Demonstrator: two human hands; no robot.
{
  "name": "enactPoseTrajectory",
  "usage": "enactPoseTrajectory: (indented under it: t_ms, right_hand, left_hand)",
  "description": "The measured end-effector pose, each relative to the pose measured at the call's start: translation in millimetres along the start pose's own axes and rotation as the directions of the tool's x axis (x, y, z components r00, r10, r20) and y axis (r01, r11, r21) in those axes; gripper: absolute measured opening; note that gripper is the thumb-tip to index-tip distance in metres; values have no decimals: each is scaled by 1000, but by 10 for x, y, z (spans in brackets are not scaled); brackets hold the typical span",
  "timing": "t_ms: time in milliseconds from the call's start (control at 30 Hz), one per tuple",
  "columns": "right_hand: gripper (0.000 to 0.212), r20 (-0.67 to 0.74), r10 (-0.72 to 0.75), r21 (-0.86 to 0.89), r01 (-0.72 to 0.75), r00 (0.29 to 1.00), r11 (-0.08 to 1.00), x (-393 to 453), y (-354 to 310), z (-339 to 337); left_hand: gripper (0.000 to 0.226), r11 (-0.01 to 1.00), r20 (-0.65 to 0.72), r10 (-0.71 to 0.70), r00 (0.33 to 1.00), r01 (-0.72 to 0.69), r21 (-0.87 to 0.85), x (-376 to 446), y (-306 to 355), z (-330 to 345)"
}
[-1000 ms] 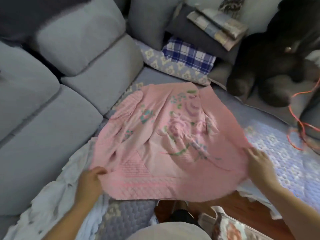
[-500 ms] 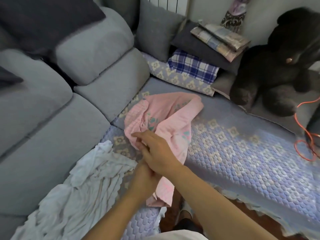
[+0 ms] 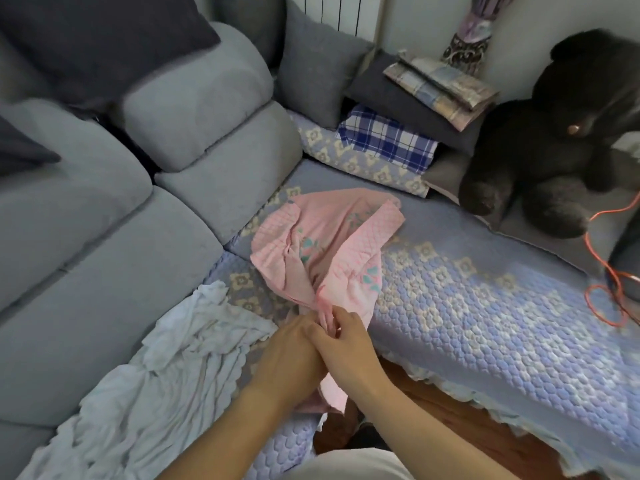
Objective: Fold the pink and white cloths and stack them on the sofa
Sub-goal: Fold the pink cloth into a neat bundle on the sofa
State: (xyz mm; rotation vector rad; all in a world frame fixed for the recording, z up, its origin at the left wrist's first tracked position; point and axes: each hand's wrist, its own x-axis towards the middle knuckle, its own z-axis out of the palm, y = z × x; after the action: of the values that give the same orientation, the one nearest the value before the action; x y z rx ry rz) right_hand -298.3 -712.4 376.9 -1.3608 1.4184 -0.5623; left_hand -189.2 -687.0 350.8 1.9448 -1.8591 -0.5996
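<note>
On the sofa's [image 3: 485, 341] quilted seat, at 12 o'clock from both hands, the pink cloth [image 3: 325, 251] lies doubled over, its near corners gathered. Left hand [image 3: 291, 355] and right hand [image 3: 346, 348] touch each other, fingers curled, pinching those corners together. At 9 o'clock, just beside them, the white cloth [image 3: 156, 375] lies crumpled.

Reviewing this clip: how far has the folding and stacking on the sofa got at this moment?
Nothing is finished. In hand: the left hand and right hand meet at the near edge of the pink cloth, pinching its gathered corners; it lies loosely doubled and rumpled on the quilted sofa cover. Left: squaring and completing that fold, folding the white cloth, which lies crumpled beside it, then stacking both.
</note>
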Motion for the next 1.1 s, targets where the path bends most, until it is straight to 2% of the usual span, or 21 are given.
enactPoseTrajectory:
  t_ms: [133,233,300,400,467,567,700,833,1000,1100]
  right_hand:
    - [6,-71,-29,-58,25,997,998,13,-26,-3]
    - [31,-81,-60,-206,42,995,978,70,3,28]
    - [36,-76,-75,-275,52,994,960,98,-9,17]
    - [36,-143,-101,-181,74,985,981,91,-6,-10]
    - [39,-171,-121,-103,104,978,989,61,18,19]
    - [37,-119,-164,-5,165,979,986,43,6,41]
    - [27,36,-159,237,146,987,960,42,9,10]
    - [21,-43,-276,106,279,960,954,5,92,-45]
    - [15,-73,-363,-38,361,929,932,91,89,-85]
    - [21,24,-441,-120,441,897,890,104,161,-88]
  left_hand:
    - [25,992,-2,89,996,-89,88,18,-16,1]
    - [24,998,-11,18,1000,-18,60,8,-59,73]
    - [19,999,86,-47,995,48,-7,73,-66,141]
    - [23,995,8,-31,999,32,-100,159,-206,262]
    - [14,996,-146,-18,989,4,-91,80,-158,157]
    - [7,953,-215,-73,974,5,-303,-37,-90,118]
    - [18,790,-74,-145,987,71,-609,-47,-110,52]
    - [26,666,21,-152,988,118,-737,-28,-129,-33]
    - [32,684,48,-108,993,109,-721,-18,-113,-107]
    - [33,674,78,-176,981,178,-717,-29,-150,-188]
